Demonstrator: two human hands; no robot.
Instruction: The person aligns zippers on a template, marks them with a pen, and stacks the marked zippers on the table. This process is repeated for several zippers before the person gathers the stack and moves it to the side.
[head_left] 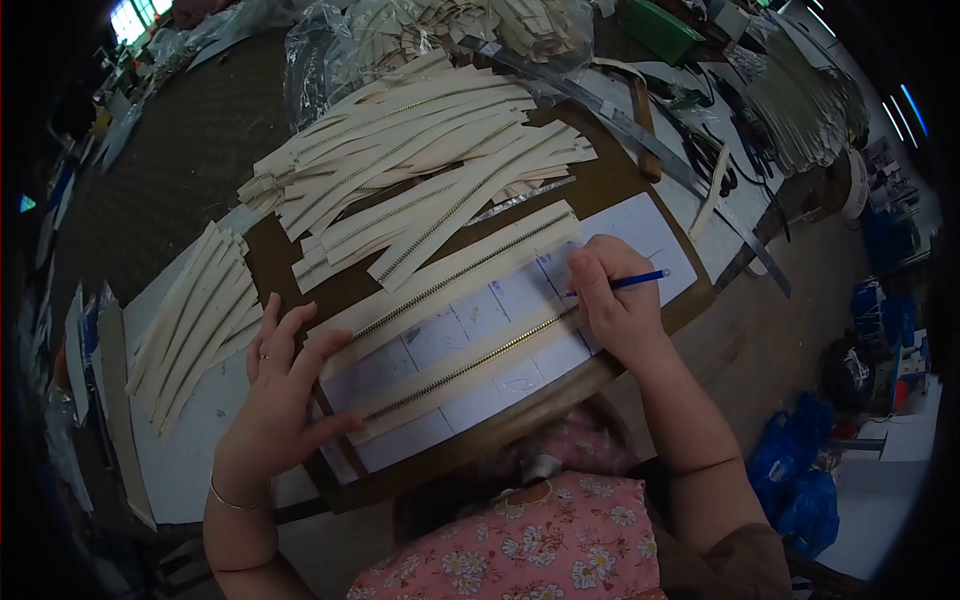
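Observation:
Two cream zipper strips with metal teeth, an upper zipper (470, 268) and a lower zipper (475, 368), lie side by side across a white marked sheet (440, 335). My left hand (285, 385) has its fingers spread, with fingertips on the left ends of both strips. In my right hand (618, 300) is a blue pen (640, 281), gripped between thumb and fingers. That hand rests at the right end of the lower zipper; its fingers hide the strip's end. The sheet carries ruled lines and small blue marks, and lies on a brown board (680, 215).
Beyond the board is a heap of loose zippers (400, 140), with another bundle of zippers (195, 320) to the left. A long metal ruler (640, 130) crosses the back right, near a wooden-handled tool (645, 130). Blue plastic bags (800, 470) sit on the floor at right.

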